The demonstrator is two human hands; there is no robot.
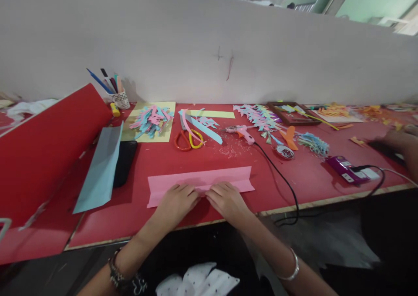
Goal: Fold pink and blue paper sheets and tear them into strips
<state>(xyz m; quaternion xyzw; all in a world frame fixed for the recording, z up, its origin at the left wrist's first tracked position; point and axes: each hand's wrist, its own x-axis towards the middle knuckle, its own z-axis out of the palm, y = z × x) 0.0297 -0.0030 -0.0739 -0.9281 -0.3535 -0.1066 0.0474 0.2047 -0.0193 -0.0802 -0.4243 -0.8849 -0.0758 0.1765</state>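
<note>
A long sheet of pink paper (196, 182) with a lengthwise crease lies near the table's front edge. My left hand (178, 202) and my right hand (227, 202) are close together at the middle of its near edge. The fingers of both are curled down on the paper, with the fingertips partly hidden. Beyond the sheet lie scissors (188, 138) with a red and a yellow handle loop, partly under cut blue and pink strips (204, 128). To their right rests a pink hot glue gun (241, 132) with a black cord.
On the left are a folded light blue paper (101, 169), a black phone-like object (126, 161), a red board (48, 152) and a pen cup (120, 99). Paper scraps (153, 121) lie on yellow paper. A purple power strip (346, 169) and another person's hand (400, 141) are at right.
</note>
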